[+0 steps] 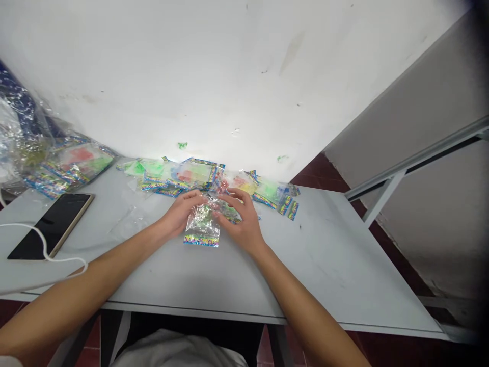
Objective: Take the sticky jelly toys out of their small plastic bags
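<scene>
A small clear plastic packet with a colourful printed strip along its near edge lies on the table in front of me. The fingers of my left hand are closed on its upper left part. My right hand has its thumb and curled fingers on the packet's upper right side. Something greenish shows through the shiny plastic; the far edge is partly covered by my fingers. Just behind my hands lie several similar packets with red, green and yellow contents.
More packets are heaped at the left beside crumpled clear plastic. A phone and a white cable lie on the left of the grey table. A white wall rises behind. A metal frame stands at the right.
</scene>
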Available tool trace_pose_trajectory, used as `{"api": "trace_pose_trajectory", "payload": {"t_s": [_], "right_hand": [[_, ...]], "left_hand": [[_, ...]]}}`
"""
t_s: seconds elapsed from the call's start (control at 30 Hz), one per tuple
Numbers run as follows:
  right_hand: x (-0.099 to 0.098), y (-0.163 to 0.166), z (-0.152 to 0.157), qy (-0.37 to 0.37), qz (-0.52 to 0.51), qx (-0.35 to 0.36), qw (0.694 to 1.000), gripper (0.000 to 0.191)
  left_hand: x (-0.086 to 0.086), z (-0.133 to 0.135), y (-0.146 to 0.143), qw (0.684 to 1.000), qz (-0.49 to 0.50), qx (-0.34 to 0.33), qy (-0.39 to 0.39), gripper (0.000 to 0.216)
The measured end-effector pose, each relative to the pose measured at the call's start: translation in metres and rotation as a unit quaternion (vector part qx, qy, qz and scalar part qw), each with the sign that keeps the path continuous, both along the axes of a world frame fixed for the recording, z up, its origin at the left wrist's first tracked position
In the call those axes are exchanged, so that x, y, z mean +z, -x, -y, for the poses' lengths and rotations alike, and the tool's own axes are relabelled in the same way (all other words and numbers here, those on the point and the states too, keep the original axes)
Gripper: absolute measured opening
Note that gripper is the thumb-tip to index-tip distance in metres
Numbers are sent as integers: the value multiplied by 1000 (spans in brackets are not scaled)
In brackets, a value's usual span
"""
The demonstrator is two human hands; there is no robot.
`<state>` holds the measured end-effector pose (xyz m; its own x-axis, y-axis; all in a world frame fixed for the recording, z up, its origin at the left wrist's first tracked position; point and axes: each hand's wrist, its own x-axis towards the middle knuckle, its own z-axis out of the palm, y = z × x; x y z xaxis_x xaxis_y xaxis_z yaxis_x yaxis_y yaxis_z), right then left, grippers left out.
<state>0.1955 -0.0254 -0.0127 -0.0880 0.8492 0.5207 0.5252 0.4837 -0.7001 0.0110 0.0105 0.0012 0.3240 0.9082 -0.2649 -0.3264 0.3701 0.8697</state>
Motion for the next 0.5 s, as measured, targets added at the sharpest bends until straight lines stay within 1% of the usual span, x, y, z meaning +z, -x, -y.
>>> {"api": "trace_pose_trajectory", "payload": {"t_s": [0.1,0.17,0.27,0.37,0.43,0.5], "right_hand": [[-6,1,-2,-2,14,4,1000,28],[-10,1,-4,11,2,-6,1000,26],[-13,2,-5,22,-33,-21,999,24],[-14,3,-6,31,-46,-28,998,21],[-14,2,-5,38,-38,-35,998,18],[-14,1,-5,29,-15,-41,999,18]], "left_hand": [[-1,3,-1,1000,3,-19,-7,29],[-2,3,0,999,-23,-29,-11,33],[-4,2,1,996,-61,-67,-20,42],[-7,1,2,992,-65,-93,-48,46],[-10,1,1,990,-71,-104,-61,46],[-11,1,1,988,-79,-115,-70,45]]}}
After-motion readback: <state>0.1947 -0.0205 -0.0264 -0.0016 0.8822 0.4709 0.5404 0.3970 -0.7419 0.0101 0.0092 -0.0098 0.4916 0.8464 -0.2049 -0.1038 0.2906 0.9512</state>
